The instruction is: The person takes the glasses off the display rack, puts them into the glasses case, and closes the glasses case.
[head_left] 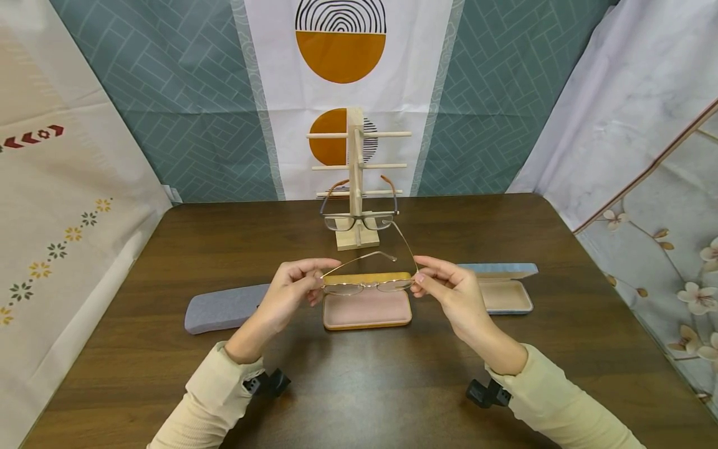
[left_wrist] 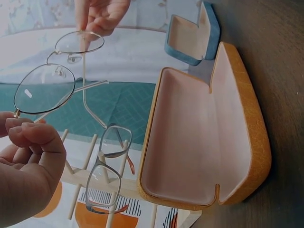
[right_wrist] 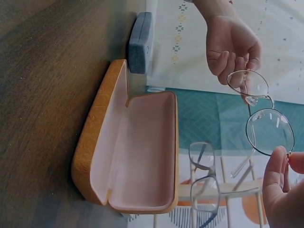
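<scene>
A pair of thin gold-rimmed eyeglasses [head_left: 343,289] is held up in front of me, temples unfolded and extending away toward the rack. My left hand [head_left: 288,290] pinches one end of the frame near the hinge, and my right hand [head_left: 453,288] pinches the other end. Round clear lenses show up close in the left wrist view, where the eyeglasses [left_wrist: 45,90] sit above the case. Below them an orange-yellow glasses case [head_left: 367,310] lies open on the table, its pink lining bare. Both wrist views show nothing inside this case [right_wrist: 145,152].
Behind stands a wooden glasses rack [head_left: 355,168] bearing grey-framed glasses [head_left: 339,223] with brownish temple tips. A closed grey-blue case [head_left: 224,308] lies at the left, partly behind my left hand. An open blue case [head_left: 507,293] is at the right. The table [head_left: 359,386] is dark wood.
</scene>
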Available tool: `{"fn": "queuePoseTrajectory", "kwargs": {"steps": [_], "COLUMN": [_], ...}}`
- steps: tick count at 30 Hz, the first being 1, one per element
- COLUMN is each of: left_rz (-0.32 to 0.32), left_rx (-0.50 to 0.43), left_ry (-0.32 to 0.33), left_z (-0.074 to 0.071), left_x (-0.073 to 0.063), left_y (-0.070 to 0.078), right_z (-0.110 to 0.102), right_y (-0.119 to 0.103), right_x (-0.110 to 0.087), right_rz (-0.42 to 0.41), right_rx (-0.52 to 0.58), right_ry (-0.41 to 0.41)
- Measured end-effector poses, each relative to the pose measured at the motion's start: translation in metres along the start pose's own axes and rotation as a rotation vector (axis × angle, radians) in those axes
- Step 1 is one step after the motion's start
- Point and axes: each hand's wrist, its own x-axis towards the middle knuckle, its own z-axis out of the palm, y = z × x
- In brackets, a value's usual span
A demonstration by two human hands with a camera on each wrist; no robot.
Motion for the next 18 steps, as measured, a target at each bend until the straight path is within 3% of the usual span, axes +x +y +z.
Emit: {"fn": "queuePoseTrajectory", "kwargs": {"steps": [11,18], "left_rz": [0.044,0.059], "left_rx": [0.155,0.201], "left_ry": [0.042,0.055], "left_z": [0.0017,0.0018], "left_x": [-0.0039,-0.0037], "left_y": [-0.0040,-0.0045], "right_z": [-0.0006,0.0000], "right_y": [0.0022,0.0021], "right_x": [-0.0002,0.0000], "right_rz": [-0.023,-0.028], "right_rx": [0.012,0.024], "right_ry": [0.013,0.009]}}
